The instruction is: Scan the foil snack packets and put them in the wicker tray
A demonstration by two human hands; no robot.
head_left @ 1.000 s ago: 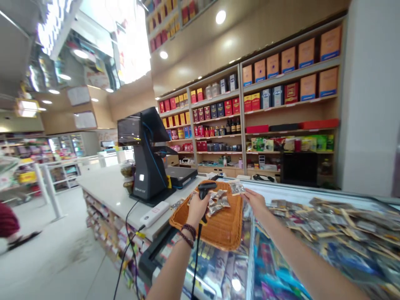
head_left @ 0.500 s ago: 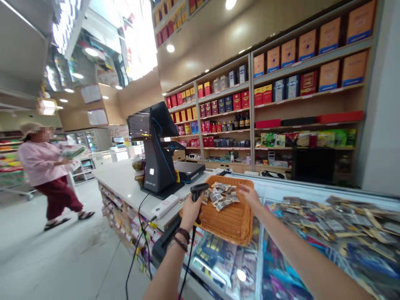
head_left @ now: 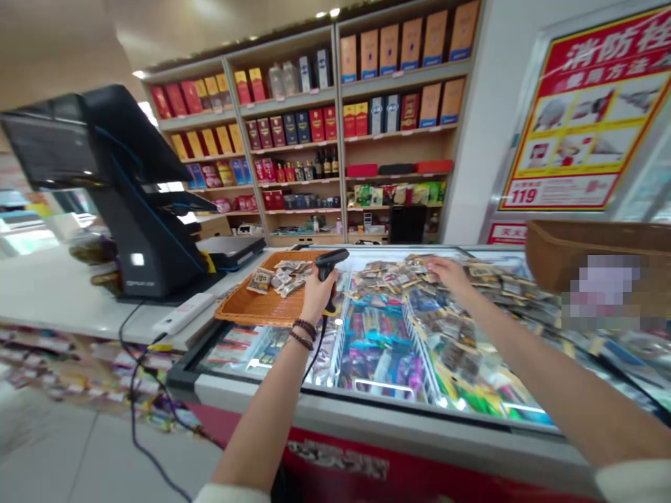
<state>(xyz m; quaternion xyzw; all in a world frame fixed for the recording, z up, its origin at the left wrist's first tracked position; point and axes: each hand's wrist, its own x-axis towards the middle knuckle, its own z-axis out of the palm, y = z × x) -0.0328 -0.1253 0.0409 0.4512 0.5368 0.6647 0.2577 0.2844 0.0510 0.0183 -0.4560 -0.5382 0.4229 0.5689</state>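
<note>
At the left, the dark checkout terminal [head_left: 149, 202] stood on the white tabletop [head_left: 47, 279], and the walking person seen earlier had gone from view. The orange wicker basket [head_left: 251, 307] lay to its right, small packets [head_left: 286, 279] in its far part. The left hand [head_left: 317, 290] was still closed around the black scanner [head_left: 331, 258], now at the basket's right side rather than over its left part. The right hand [head_left: 445, 272] had moved from above the basket to the packet pile [head_left: 388, 276] on the glass-topped freezer [head_left: 235, 395], fingers partly curled; whether they gripped a packet could not be told. Farther right, a red-and-yellow poster [head_left: 587, 119] and a brown container [head_left: 545, 258] had come into view.
</note>
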